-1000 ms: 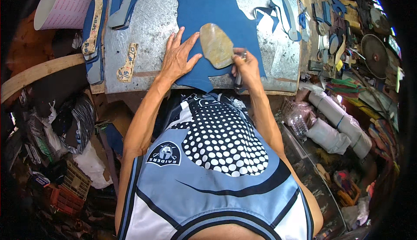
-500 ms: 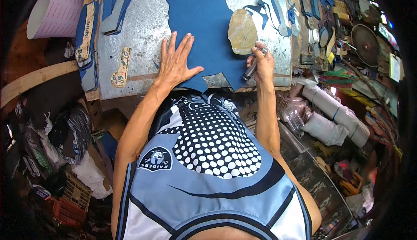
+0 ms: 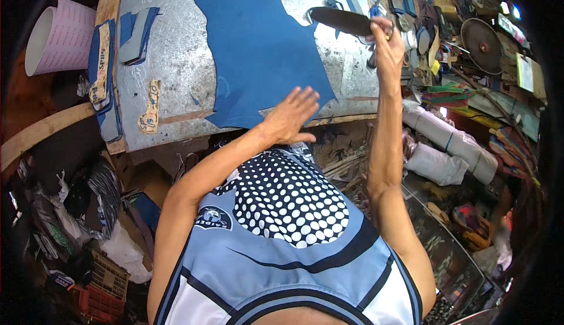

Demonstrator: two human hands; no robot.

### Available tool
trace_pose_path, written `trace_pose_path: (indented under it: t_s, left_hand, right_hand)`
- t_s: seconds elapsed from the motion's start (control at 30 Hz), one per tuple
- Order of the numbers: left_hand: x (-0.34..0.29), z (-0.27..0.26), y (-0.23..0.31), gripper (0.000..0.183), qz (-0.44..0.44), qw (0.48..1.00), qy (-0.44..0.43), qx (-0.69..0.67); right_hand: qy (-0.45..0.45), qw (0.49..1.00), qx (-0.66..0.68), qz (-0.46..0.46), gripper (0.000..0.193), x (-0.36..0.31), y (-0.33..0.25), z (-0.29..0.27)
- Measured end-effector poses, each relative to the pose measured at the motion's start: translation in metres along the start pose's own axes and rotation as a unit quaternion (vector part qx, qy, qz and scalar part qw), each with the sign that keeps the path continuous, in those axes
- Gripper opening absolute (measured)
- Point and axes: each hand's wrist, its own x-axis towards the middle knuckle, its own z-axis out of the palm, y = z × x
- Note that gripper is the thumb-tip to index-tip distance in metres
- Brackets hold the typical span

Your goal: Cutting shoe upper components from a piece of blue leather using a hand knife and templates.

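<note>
Head view: I am seeing the right hand [image 3: 389, 40] pinching a flat dark template [image 3: 341, 20] lifted edge-on above the metal-topped bench [image 3: 176, 49], far right. The left hand [image 3: 292, 115], fingers loosely spread, is resting at the near edge of the blue sheet [image 3: 252, 43].

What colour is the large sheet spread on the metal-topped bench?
Dark blue, plain with no pattern. The sheet shows best in the head view.
</note>
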Motion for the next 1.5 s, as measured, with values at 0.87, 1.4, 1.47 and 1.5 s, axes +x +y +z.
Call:
trace_pose_path:
  t_s: [0.87,1.4,1.47,1.5]
  left_hand:
    - [-0.096,-0.044,-0.032,0.044,-0.326,0.89,0.318,0.019]
    - [-0.089,-0.038,-0.028,0.052,-0.357,0.893,0.273,0.031]
    - [-0.088,-0.036,-0.028,0.054,-0.359,0.894,0.264,0.041]
    - [-0.087,-0.035,-0.028,0.056,-0.362,0.895,0.256,0.05]
  right_hand:
    - [-0.455,0.778,-0.249,-0.353,0.028,-0.032,-0.032,0.196]
    - [-0.345,0.875,0.144,0.308,0.042,-0.103,0.016,0.098]
    - [-0.329,0.864,0.187,0.332,0.039,-0.106,0.02,0.102]
    - [-0.312,0.851,0.229,0.355,0.037,-0.106,0.022,0.103]
